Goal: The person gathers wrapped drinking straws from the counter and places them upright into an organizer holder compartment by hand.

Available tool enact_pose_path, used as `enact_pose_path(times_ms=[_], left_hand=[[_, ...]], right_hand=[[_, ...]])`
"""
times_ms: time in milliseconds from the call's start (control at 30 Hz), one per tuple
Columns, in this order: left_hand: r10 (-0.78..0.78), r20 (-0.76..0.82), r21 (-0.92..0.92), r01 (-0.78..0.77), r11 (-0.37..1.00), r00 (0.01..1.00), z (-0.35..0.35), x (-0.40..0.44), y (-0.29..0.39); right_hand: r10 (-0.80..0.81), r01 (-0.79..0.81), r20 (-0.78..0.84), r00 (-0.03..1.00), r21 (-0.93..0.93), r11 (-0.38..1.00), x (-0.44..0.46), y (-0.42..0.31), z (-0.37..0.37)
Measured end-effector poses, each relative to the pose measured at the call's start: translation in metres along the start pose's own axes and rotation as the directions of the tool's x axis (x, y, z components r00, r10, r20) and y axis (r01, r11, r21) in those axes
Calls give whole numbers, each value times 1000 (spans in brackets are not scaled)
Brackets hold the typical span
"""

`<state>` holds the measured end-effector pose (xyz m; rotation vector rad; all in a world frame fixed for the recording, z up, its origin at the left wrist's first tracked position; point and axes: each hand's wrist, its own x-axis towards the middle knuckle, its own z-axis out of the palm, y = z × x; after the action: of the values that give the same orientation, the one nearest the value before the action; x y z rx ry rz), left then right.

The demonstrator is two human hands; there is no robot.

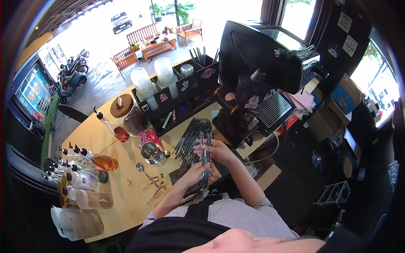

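Observation:
Several slim black straws, shiny as if in clear wrappers, stand upright between my hands, close to my body. My left hand closes around their lower part. Higher up, my right hand has its fingers around the same bundle. Just beyond my hands, a loose pile of black straws lies on the wooden table. A metal pitcher stands left of the pile. Nearer to me, a spoon rests beside brown smears on the wood.
Syrup bottles with pumps crowd the left edge, near a plastic jug. A wooden-lidded jar stands farther back. Behind the pile is a black organizer with plastic cups. A coffee grinder and an espresso machine stand right.

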<state>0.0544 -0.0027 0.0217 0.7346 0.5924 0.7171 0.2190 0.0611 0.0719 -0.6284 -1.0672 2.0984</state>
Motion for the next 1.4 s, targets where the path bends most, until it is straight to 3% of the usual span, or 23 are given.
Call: enact_pose_path(times_ms=[100,200,333,567,633,667,733,767,867,1100,1200,1233,1300,1400], left_hand=[[-24,59,19,23,1000,998,0,1,2],[-100,156,31,96,995,983,9,-3,13],[-120,175,-34,128,991,977,10,-2,15],[-102,239,-103,130,986,966,1,6,18],[-79,237,-138,114,984,968,-3,11,19],[-55,235,-176,98,980,970,-5,13,20],[-76,235,-169,118,978,969,-2,13,24],[-95,233,-160,135,978,968,2,12,27],[-113,251,-146,153,977,961,11,13,30],[-134,272,-173,186,967,953,12,23,31],[-158,234,-179,202,963,959,13,27,33],[-152,227,-186,196,963,962,9,30,29],[-145,220,-193,189,963,965,9,34,30],[-197,155,-129,217,968,968,14,36,36]], right_hand=[[3,-3,-10,1000,33,999,8,-2,-2],[-19,32,-51,999,271,962,13,-12,8],[-55,58,-17,998,278,959,20,-11,7],[46,-60,88,995,169,984,26,-10,10],[-101,106,-72,992,79,991,26,-12,14],[-101,107,-74,992,79,991,27,-16,14],[-277,279,-246,929,-28,960,31,-26,12],[-275,277,-247,929,-29,960,34,-29,6],[-158,154,-127,979,-47,987,40,-34,-14],[-229,220,-27,973,-196,956,47,-29,-20],[-60,95,-127,990,292,952,47,-37,-4],[-60,96,-129,990,294,951,51,-33,-11],[7,-31,41,999,605,796,63,-20,-31],[-19,-53,110,994,611,790,70,-18,-41]])
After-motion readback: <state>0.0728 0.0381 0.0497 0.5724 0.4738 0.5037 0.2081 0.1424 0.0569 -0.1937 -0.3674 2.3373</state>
